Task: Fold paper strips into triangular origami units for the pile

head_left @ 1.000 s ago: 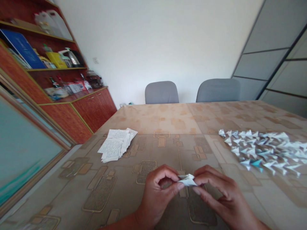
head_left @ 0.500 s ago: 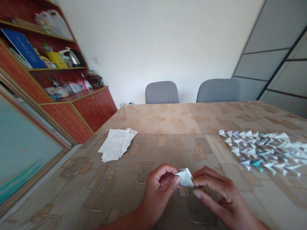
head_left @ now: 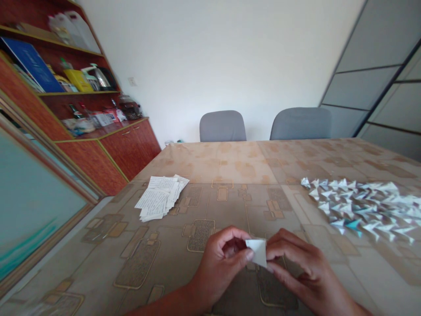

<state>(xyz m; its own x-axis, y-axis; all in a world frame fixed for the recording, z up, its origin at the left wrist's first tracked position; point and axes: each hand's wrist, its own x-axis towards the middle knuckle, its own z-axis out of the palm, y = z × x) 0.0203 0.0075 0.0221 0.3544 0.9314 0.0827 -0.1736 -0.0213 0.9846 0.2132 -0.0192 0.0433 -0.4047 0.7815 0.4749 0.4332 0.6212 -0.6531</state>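
Note:
A small folded piece of white paper (head_left: 258, 252) is held up above the table between my two hands. My left hand (head_left: 225, 254) pinches its left side between thumb and forefinger. At its right edge, the fingertips and thumb of my right hand (head_left: 294, 261) close on the paper. To the left lies a loose stack of printed paper slips (head_left: 161, 197). Over on the right, several rows of folded paper pieces (head_left: 362, 206) stand on the table, mostly white, one of them teal.
The table (head_left: 226, 162) has a brown patterned cover. Two grey chairs (head_left: 222, 126) stand at its far side against the white wall. A red-brown cabinet (head_left: 128, 149) with crowded shelves is at the left, and grey panels (head_left: 368, 87) rise at the right.
The folded paper has turned and shifted slightly right and down, so a flat face shows. My right thumb has come up against it; my left hand moved slightly right.

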